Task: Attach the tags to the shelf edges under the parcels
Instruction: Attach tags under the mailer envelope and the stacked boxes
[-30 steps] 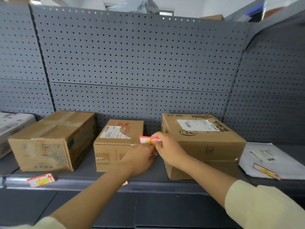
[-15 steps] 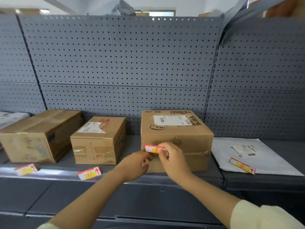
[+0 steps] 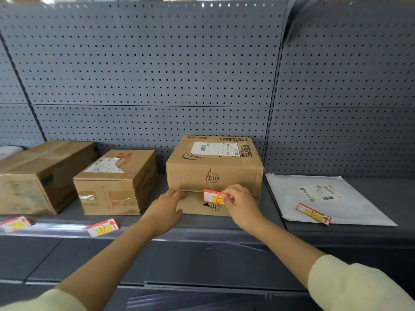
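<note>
My right hand (image 3: 241,204) pinches a red, white and yellow tag (image 3: 214,196) in front of the large cardboard box (image 3: 214,169) marked 013. My left hand (image 3: 165,211) hovers just left of that tag with its fingers spread, holding nothing, close to the box's front. One tag (image 3: 102,227) sits on the grey shelf edge (image 3: 202,233) below the small middle box (image 3: 116,182). Another tag (image 3: 14,223) sits below the left box (image 3: 42,173). A further tag (image 3: 313,213) lies on the white mailer bag (image 3: 325,198) at the right.
A grey perforated back panel (image 3: 157,75) rises behind the parcels. A white parcel (image 3: 9,151) shows at the far left edge. A lower shelf (image 3: 179,295) runs beneath my forearms.
Both hands have shifted right and down with the tag, from above the middle box to the front of the large box. My left hand has let go of the tag and opened.
</note>
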A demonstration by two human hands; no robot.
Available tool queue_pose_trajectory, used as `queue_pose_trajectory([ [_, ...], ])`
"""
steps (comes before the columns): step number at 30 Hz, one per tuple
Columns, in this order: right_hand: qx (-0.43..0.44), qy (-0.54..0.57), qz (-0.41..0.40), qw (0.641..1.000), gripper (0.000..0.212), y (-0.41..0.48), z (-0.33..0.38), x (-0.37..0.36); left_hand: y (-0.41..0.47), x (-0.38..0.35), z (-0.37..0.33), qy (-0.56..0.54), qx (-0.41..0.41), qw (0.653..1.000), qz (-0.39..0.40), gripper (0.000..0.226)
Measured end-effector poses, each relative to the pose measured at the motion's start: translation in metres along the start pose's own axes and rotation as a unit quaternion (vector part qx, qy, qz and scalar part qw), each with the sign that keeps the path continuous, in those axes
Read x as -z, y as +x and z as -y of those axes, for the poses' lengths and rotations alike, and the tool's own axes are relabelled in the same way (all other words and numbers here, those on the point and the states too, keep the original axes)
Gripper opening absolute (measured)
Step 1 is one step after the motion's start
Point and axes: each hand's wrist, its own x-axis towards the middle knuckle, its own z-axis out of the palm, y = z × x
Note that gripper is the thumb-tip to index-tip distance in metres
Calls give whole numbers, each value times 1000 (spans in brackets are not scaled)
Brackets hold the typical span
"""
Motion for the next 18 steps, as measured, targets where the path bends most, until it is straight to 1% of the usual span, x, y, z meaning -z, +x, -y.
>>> queue_pose_trajectory([
  [2, 9, -2, 23, 1000, 20, -7, -4, -1, -9, -6, -8, 7, -21, 1000, 4, 36],
  [5, 32, -17, 77, 996, 20, -22, -11, -2, -26, -23, -23, 69, -81, 993, 57, 30],
  [7, 33, -20, 92, 995, 18, -29, -14, -1, -32, -32, -28, 79, -97, 989, 78, 31],
  [11, 29, -34, 95, 994, 18, -35, -16, -1, -34, -39, -28, 71, -99, 990, 77, 38],
  [14, 26, -53, 81, 995, 19, -37, -15, -2, -33, -41, -25, 83, -108, 988, 70, 40],
  [18, 53, -107, 61, 991, 18, -38, -12, -3, -37, -48, -24, 111, -130, 984, 53, 48],
])
